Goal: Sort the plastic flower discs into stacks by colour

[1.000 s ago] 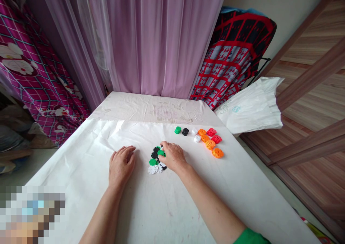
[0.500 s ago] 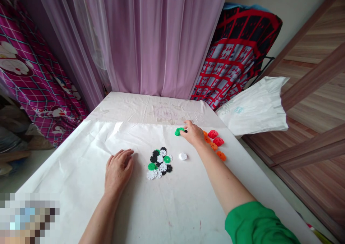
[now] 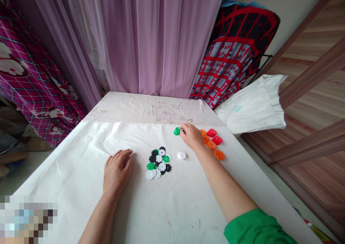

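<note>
My left hand [image 3: 118,170] lies flat on the white-covered table, fingers stretched out, holding nothing. To its right is a mixed cluster of notched plastic discs: white discs [image 3: 162,166], black discs [image 3: 152,159] and green discs [image 3: 150,166]. My right hand [image 3: 191,135] is farther back, thumb and forefinger pinched beside a small green disc pile [image 3: 176,131]. Whatever they grip, if anything, is too small to make out. A bit of black shows by those fingers. Nearer me sits a white disc stack [image 3: 182,155].
Orange discs [image 3: 210,144] and red discs [image 3: 212,132] lie to the right of my right hand. A white bag [image 3: 253,105] stands at the table's right edge. Purple curtains [image 3: 161,39] hang behind the table [image 3: 161,211].
My right hand's fingers have drawn closer together, and less green shows beside them. My left hand stays in place. The whole view has shifted slightly.
</note>
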Action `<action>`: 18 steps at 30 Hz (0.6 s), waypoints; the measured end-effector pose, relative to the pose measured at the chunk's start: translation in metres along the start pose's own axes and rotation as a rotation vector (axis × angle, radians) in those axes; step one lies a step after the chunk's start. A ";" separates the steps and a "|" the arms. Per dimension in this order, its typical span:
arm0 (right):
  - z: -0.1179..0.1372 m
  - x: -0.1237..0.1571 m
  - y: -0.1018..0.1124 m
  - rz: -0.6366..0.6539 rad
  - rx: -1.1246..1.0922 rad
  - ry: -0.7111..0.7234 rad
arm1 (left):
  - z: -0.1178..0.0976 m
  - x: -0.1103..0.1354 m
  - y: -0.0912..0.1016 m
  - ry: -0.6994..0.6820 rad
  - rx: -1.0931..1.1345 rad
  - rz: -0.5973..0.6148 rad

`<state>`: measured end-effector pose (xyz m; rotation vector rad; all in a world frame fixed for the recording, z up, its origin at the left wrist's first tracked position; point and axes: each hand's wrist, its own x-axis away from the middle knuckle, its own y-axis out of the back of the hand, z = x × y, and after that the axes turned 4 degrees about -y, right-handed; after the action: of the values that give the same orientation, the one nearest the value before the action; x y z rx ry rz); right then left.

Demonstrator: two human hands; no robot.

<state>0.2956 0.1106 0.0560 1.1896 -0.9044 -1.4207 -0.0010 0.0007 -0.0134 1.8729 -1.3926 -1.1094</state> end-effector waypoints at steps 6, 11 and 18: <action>0.024 0.060 0.001 0.175 -0.068 0.102 | -0.004 0.000 0.003 0.009 -0.011 0.011; 0.039 0.083 -0.006 0.242 -0.051 0.242 | -0.004 -0.001 0.003 0.021 -0.013 0.025; 0.045 0.082 -0.013 0.282 -0.016 0.262 | -0.003 -0.001 0.001 -0.001 -0.013 -0.002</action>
<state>0.2499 0.0296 0.0373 1.1539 -0.8372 -1.0179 0.0011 0.0014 -0.0103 1.8651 -1.3817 -1.1180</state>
